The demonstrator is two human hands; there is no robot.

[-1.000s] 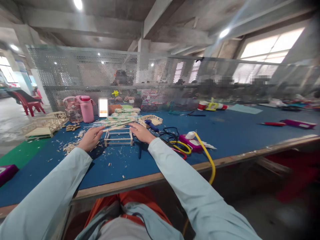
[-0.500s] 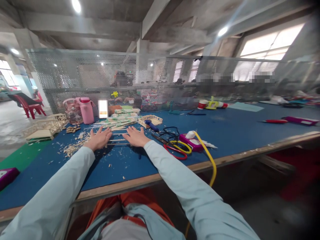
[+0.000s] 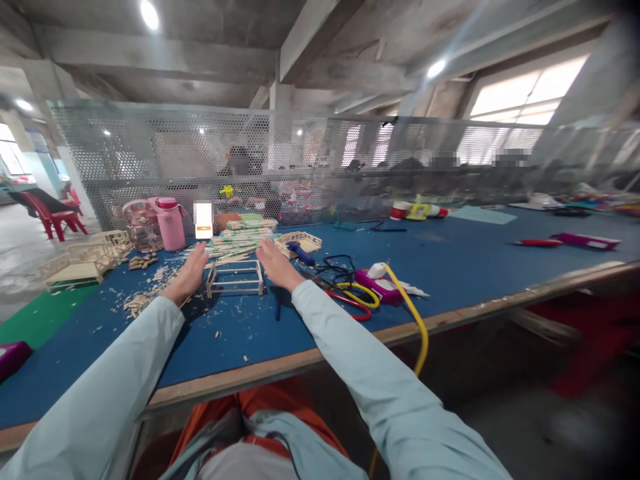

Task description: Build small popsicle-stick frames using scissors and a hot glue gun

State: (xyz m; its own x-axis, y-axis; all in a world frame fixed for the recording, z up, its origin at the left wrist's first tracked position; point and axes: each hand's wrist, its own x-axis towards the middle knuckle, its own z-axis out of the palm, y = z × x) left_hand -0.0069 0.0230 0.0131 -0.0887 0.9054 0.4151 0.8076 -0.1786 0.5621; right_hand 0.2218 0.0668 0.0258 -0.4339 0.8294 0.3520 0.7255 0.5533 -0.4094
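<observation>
A small box frame of thin wooden sticks (image 3: pixel 235 279) stands on the blue table (image 3: pixel 450 267). My left hand (image 3: pixel 189 275) lies flat against its left side, fingers stretched out. My right hand (image 3: pixel 277 264) is flat against its right side, fingers also straight. Both hands touch the frame from outside without wrapping round it. Behind the frame lies a pile of loose wooden sticks (image 3: pixel 240 241).
Wood chips (image 3: pixel 145 293) litter the table at left. Red and yellow scissors (image 3: pixel 350 297), a magenta glue gun (image 3: pixel 383 283) with yellow hose and black cables lie at right. A pink bottle (image 3: pixel 170 223), finished stick models (image 3: pixel 83 260) and a mesh partition (image 3: pixel 200 160) stand behind.
Half a second ago both palms pressed down on top of the frame. Now they have moved apart to its two sides and the frame stands upright between them.
</observation>
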